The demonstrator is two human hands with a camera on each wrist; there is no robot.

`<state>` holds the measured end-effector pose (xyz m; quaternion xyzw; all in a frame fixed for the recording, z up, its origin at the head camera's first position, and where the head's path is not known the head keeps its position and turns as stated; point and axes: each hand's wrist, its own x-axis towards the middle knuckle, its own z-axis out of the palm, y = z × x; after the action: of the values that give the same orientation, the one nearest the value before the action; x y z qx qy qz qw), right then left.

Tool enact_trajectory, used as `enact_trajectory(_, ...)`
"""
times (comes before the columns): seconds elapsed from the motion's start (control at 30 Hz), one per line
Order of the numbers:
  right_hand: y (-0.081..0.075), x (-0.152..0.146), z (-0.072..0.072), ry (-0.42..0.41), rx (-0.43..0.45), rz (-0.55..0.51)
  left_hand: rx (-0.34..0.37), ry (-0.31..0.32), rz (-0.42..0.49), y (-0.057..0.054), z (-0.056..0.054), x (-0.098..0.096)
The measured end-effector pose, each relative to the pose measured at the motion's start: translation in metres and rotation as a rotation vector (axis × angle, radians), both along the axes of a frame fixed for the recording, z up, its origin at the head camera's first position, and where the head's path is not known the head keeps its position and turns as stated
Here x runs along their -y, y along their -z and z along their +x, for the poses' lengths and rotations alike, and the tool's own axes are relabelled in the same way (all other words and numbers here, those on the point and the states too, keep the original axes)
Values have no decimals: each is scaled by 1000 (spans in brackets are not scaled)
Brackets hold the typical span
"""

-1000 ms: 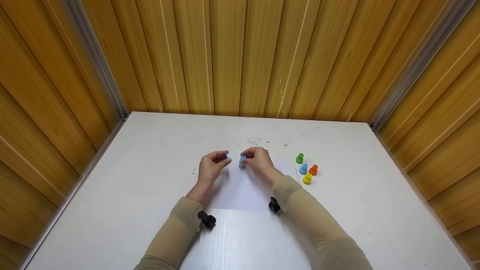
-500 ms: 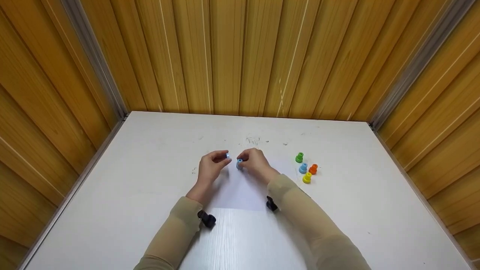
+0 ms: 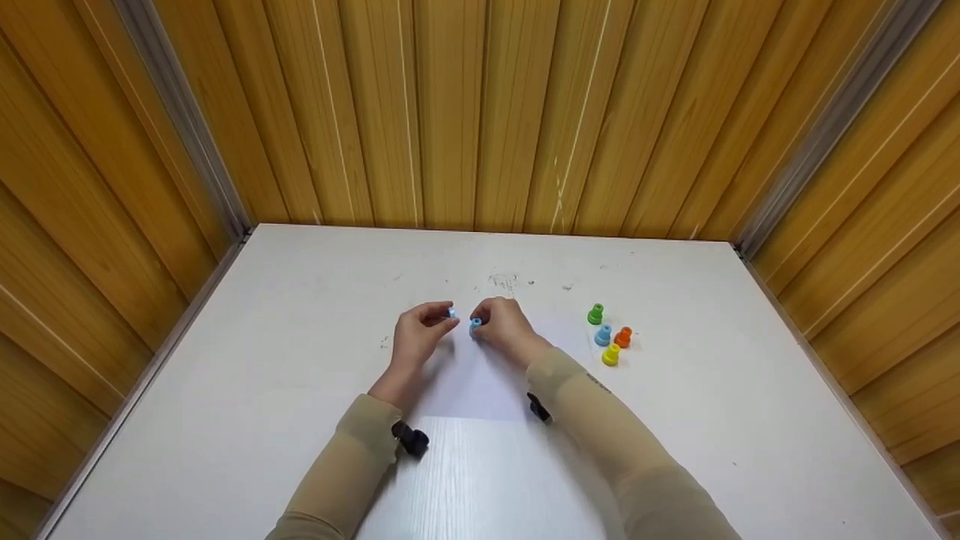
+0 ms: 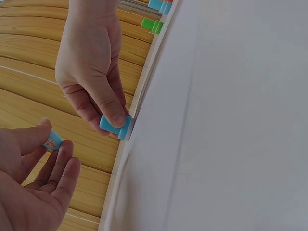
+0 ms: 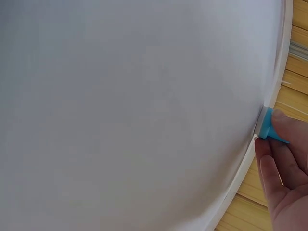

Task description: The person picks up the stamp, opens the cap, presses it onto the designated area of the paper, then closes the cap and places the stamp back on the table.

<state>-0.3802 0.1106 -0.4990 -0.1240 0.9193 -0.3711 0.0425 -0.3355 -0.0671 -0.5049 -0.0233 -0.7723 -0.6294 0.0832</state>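
Observation:
My right hand [image 3: 506, 328] pinches a small blue stamp [image 4: 113, 126] between thumb and fingers. The stamp is upright, its wide pale base right at the white paper [image 3: 480, 390], as the right wrist view also shows at the stamp's base [image 5: 263, 124]. To its left, my left hand [image 3: 415, 335] holds a small blue cap [image 4: 53, 141] between thumb and fingertips, above the table. Reddish marks show on the cap's face in the left wrist view. The left hand's other fingers are loosely bent. The stamp's underside is hidden.
Right of the paper, a green stamp [image 3: 595, 313], a light blue stamp [image 3: 603, 335], an orange stamp [image 3: 623, 337] and a yellow stamp [image 3: 611, 355] stand close together on the white table [image 3: 315, 300]. Wood-patterned walls [image 3: 450, 112] enclose the table's back and sides.
My right hand has moved a little left and nearer to me with the blue stamp, closer to the left hand. The left hand keeps its hold on the cap, almost still.

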Motion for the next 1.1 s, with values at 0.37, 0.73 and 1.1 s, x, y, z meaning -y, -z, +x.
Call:
enact_trajectory(0.37, -1, 4, 0, -8, -22, 9, -17, -11, -11, 0, 0, 2)
enact_trajectory(0.73, -1, 4, 0, 6, -31, 27, -35, -9, -14, 1, -1, 1)
enact_trajectory(1.1, 0, 4, 1, -1, -37, 49, -40, -2, -13, 3, -1, -1)
